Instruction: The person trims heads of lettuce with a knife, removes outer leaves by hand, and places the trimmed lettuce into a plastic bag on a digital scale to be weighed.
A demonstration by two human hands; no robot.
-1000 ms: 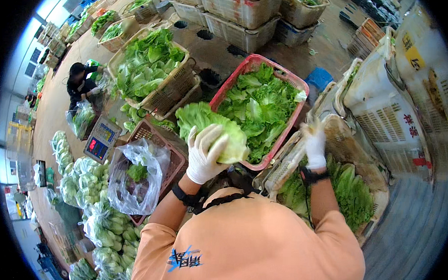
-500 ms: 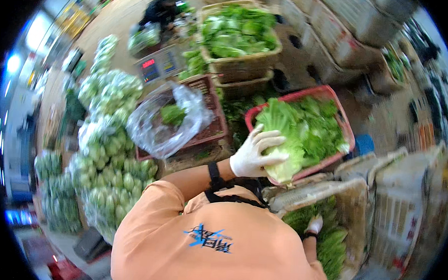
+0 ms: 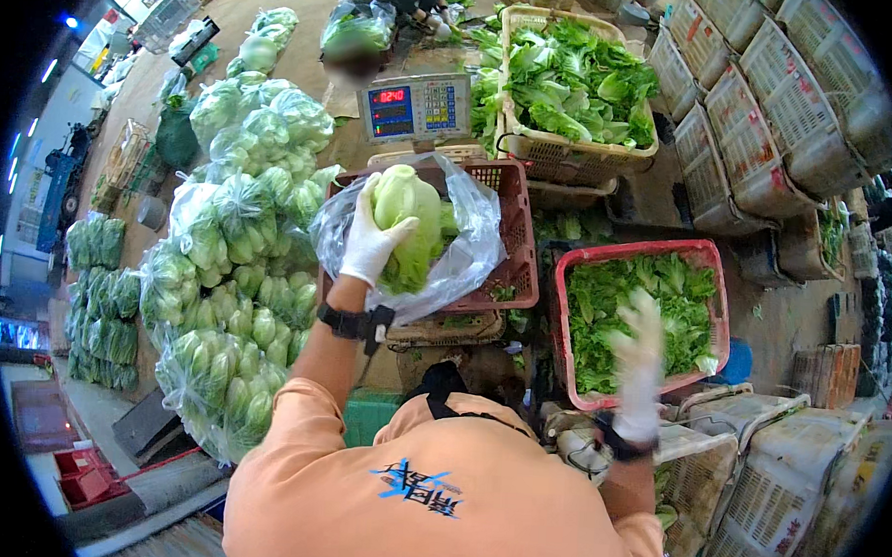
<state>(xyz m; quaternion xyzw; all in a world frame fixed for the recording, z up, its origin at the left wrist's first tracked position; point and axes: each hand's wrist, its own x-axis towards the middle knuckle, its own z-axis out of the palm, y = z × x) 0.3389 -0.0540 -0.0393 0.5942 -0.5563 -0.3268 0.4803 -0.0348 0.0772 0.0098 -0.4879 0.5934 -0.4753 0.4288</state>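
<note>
While a brown floor [image 3: 309, 58] spreads through the room, bagged vegetables [image 3: 232, 269] lie heaped on it at nine o'clock, and stacked crates [image 3: 732, 122] rise at two o'clock. A scale display [image 3: 417, 108] stands at twelve o'clock; a cream crate [image 3: 561, 162] full of leaves is at one o'clock, and a red basket [image 3: 563, 328], also filled with leaves, at three o'clock. The person's gloved left hand [image 3: 373, 240] reaches toward eleven o'clock and holds a pale lettuce head [image 3: 417, 206] over a clear plastic bag [image 3: 477, 245], which lines a reddish-brown crate [image 3: 520, 242]. Its fingers curve around the left side; the thumb lies across the front. The gloved right hand [image 3: 641, 362], raised before the red basket, points toward twelve o'clock; because of blur, one cannot tell whether its fingers are spread or pressed together.
</note>
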